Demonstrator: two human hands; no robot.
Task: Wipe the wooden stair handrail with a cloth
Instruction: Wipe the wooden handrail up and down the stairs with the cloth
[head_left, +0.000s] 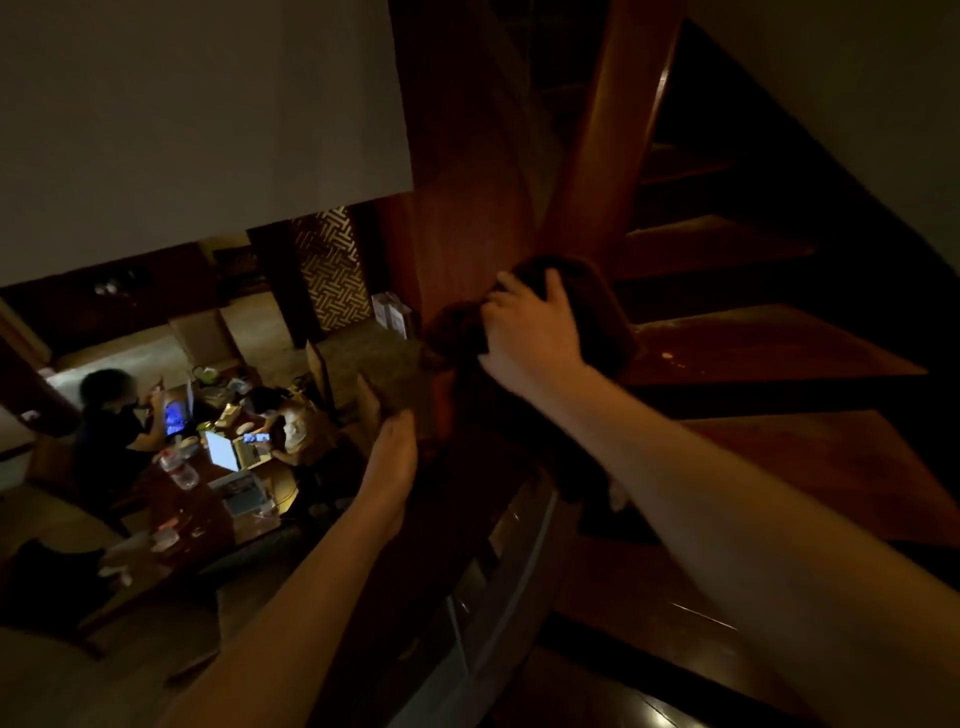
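The view is dim. A reddish wooden handrail (615, 130) slopes up over the stairs, and a broad wooden post (467, 218) stands beside it. My right hand (530, 332) grips a dark brown cloth (592, 312) bunched over the wood where rail and post meet, and part of the cloth hangs left of the fingers. My left hand (389, 457) reaches up to the dark lower edge of the post. Its thumb is spread and its fingertips are lost in shadow. The lower run of handrail (519, 525) curves down between my forearms.
Wooden stair treads (769, 343) fan out to the right. Far below on the left, two people sit at a table (208, 499) with laptops, bottles and papers. A pale wall (197, 114) hangs above that open drop.
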